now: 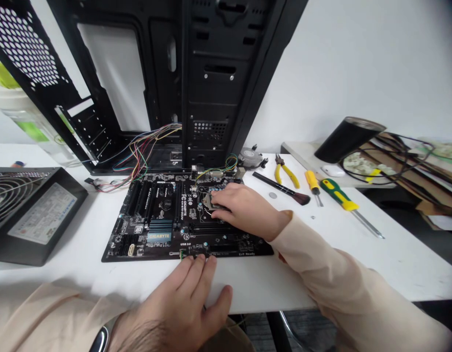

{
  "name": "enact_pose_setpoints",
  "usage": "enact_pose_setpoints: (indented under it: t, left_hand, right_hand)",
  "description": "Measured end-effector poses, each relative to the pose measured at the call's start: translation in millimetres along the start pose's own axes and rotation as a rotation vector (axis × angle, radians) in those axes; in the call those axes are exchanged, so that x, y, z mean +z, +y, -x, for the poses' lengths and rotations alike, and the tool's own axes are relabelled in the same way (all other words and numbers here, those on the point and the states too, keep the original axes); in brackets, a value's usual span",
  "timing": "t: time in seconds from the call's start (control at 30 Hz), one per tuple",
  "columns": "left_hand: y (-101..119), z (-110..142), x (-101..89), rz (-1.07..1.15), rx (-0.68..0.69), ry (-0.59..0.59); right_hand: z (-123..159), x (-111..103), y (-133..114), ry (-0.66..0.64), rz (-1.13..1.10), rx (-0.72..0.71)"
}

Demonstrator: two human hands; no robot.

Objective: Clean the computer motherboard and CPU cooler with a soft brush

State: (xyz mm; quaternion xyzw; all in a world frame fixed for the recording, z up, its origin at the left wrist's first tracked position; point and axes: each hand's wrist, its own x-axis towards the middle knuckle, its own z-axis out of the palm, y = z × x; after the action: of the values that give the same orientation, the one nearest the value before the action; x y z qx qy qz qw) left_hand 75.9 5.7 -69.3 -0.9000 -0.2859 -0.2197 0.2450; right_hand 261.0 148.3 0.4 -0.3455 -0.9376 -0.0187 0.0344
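A black motherboard (pixel 156 220) lies flat on the white table (pixel 394 254). My right hand (pixel 244 208) rests on the board with its fingers curled over the CPU socket (pixel 208 201), pressing on the metal socket frame. My left hand (pixel 182 303) lies flat on the table at the board's near edge, fingers stretched out and fingertips touching the edge. It holds nothing.
An open black computer case (pixel 196 78) with loose coloured wires (pixel 138 151) stands behind the board. A power supply (pixel 24 210) sits at the left. To the right lie a cooler fan (pixel 249 157), a brush (pixel 284 189), yellow pliers (pixel 286 172), two screwdrivers (pixel 339 195) and a black cup (pixel 346 138).
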Motion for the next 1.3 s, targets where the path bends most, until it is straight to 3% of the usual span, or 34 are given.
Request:
enact_pose_setpoints:
  t: [0.57, 1.3]
  left_hand:
    - [-7.4, -8.5, -13.0, 0.01, 0.028, -0.068]
    - [-5.1, -8.2, -9.8, 0.017, 0.008, -0.047]
  right_hand:
    - [0.0, -3.8, -3.1, -0.032, -0.009, 0.025]
    - [0.3, 0.8, 1.0, 0.007, 0.011, -0.015]
